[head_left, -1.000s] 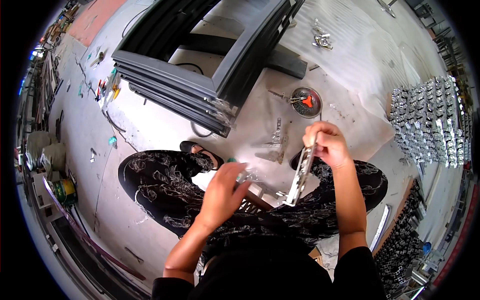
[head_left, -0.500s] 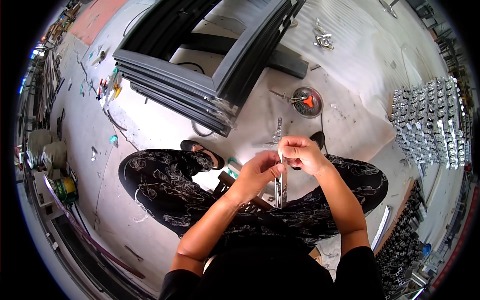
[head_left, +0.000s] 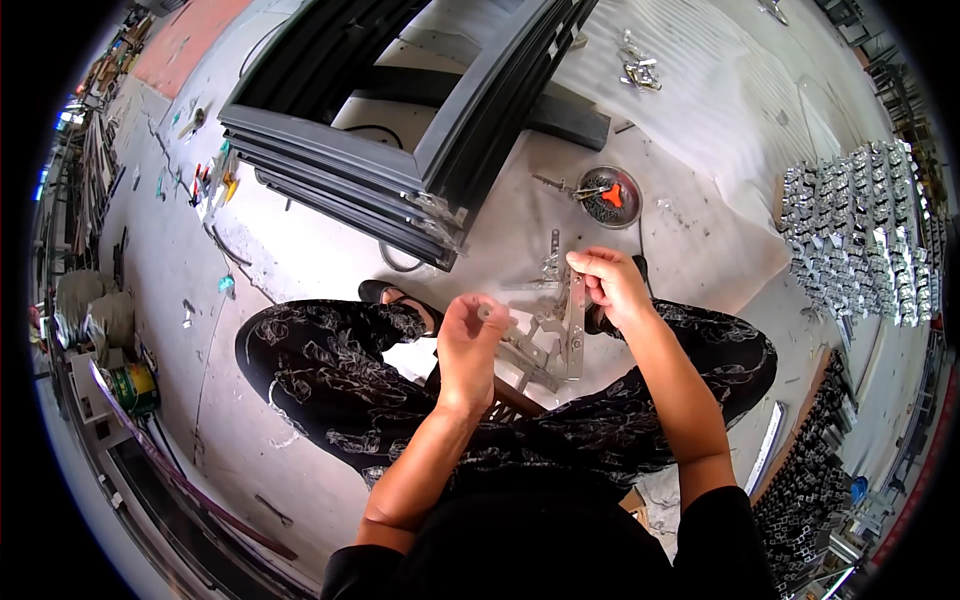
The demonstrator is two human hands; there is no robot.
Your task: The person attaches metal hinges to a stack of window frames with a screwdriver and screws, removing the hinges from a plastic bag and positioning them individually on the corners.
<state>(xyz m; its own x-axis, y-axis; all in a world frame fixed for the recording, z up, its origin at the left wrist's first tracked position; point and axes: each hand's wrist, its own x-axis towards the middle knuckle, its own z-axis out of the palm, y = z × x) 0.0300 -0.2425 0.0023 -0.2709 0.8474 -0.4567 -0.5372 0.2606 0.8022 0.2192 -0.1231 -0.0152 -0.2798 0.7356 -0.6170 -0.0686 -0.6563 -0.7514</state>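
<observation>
Both hands gripped one metal hinge [head_left: 560, 325] over the lap: right hand [head_left: 612, 288] clamped its top, left hand [head_left: 470, 340] its arm. Finished rows [head_left: 860, 230] lay right; assembly looked midway.

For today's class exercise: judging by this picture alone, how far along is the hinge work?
Done: rows of metal hinge pieces lie laid out on the floor at right. In hand: the right hand holds a folding metal hinge, the left hand touching its arm. Left: loose parts and a dish of screws remain.
</observation>
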